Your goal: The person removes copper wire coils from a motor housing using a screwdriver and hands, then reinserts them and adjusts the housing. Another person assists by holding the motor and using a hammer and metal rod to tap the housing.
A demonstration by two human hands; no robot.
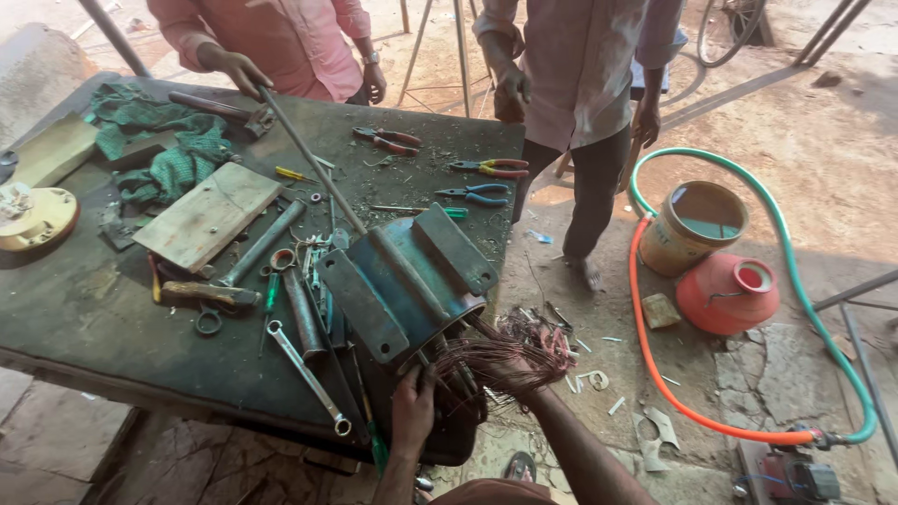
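1. My left hand [412, 404] was nearest me, at the bench [84, 327] edge, grip closed round the lower rim of the motor housing [404, 281], fingers wrapped on the metal.
2. My right hand [510, 372] was just beside it, to the right, buried in the bundle of copper winding wire [505, 353] spilling out of the housing's open end. Grip looked curled on the strands, but the wire hid the fingers, so can't tell for sure.
3. The housing itself: teal-green, ribbed, lying tilted on the near right corner of the bench, open end toward me, overhanging the edge.
4. Left of it, on the bench top: a combination spanner [307, 376], a short steel pipe [262, 243], misc. small tools touching each other in a heap.
5. Further back: a flat wooden board [208, 215], a green cloth [168, 150] bunched up, red-handled pliers [387, 140], blue-handled pliers [475, 194].
6. A long steel rod [309, 159] ran from the housing's far side up to another person's hand [238, 70] at the far bench edge; that person wore a pink shirt.
7. A second person in a pale shirt [580, 65] stood at the far right corner, hands down, not touching anything I could see.
8. On the floor, right: a tan bucket [692, 226], an orange-red funnel-shaped pot [730, 295], and a hose [795, 281], part green and part orange, looping round both.
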